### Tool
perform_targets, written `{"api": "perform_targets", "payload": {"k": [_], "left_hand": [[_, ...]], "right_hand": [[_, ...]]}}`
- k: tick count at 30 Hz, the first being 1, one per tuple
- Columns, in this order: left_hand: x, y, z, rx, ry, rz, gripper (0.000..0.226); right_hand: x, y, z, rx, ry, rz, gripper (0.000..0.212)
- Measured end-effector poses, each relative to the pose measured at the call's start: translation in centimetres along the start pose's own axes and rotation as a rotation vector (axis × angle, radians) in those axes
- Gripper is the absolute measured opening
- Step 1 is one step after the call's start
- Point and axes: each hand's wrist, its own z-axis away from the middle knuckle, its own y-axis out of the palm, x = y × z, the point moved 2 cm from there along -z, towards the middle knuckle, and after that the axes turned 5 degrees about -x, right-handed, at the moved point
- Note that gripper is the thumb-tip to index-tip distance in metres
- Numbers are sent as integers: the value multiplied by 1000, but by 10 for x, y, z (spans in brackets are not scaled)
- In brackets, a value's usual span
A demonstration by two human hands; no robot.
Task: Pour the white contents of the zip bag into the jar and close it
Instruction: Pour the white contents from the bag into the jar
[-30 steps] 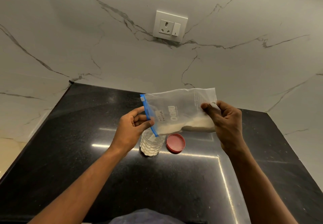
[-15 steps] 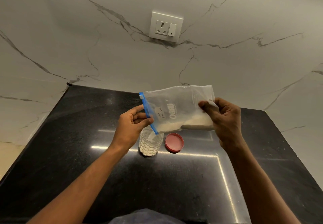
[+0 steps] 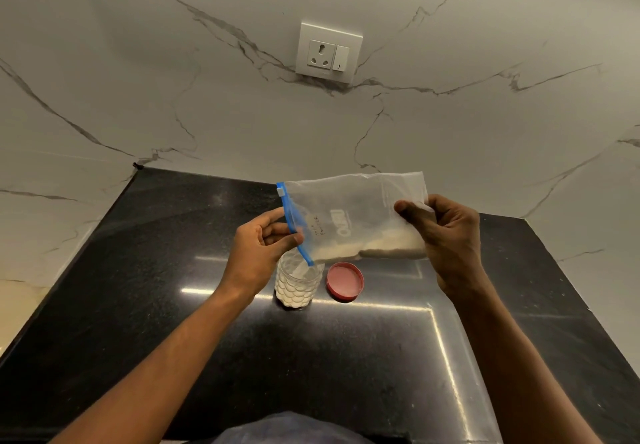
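A clear zip bag (image 3: 349,215) with a blue zip strip lies on its side in the air, white powder gathered along its lower edge. My left hand (image 3: 258,251) pinches the zip end, whose lower corner dips over the mouth of a small clear jar (image 3: 296,286). That jar stands on the black counter (image 3: 138,305) and is partly filled with white powder. My right hand (image 3: 446,239) grips the bag's bottom end at about the same height. The red lid (image 3: 345,281) lies flat on the counter just right of the jar.
A white marble wall with grey veins rises behind the counter and carries a socket with a switch (image 3: 328,52). The counter's left edge runs diagonally along a marble side panel. Dark cloth (image 3: 287,429) shows at the bottom edge of the view.
The bag, both hands and the jar keep nearly the same pose; the view has shifted slightly. The powder in the bag looks about the same.
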Motion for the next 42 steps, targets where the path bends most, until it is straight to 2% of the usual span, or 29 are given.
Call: {"api": "perform_targets", "payload": {"k": [28, 42], "left_hand": [[4, -4, 2, 3, 8, 66, 45], [5, -3, 2, -9, 6, 67, 47]], "right_hand": [[4, 4, -9, 17, 7, 30, 13], [2, 11, -13, 9, 12, -13, 6]]}}
